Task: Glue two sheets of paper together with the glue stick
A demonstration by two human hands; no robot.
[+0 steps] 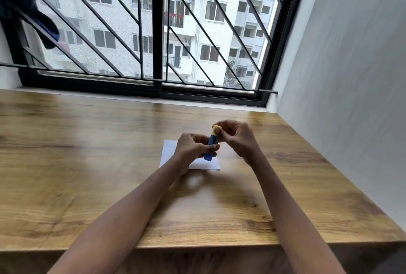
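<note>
A blue glue stick (211, 141) with a yellow cap (216, 129) is held upright above the table. My left hand (193, 147) grips its blue body near the bottom. My right hand (236, 136) pinches the yellow cap at the top. Under both hands lies white paper (168, 151) flat on the wooden table (87, 152); my hands hide much of it, and I cannot tell whether it is one sheet or two.
A window with black diagonal bars (153, 32) runs along the table's far edge. A grey wall (351, 75) borders the table on the right. Dark blue cloth (26, 5) hangs at the upper left. The table's front edge (219, 246) is close to me.
</note>
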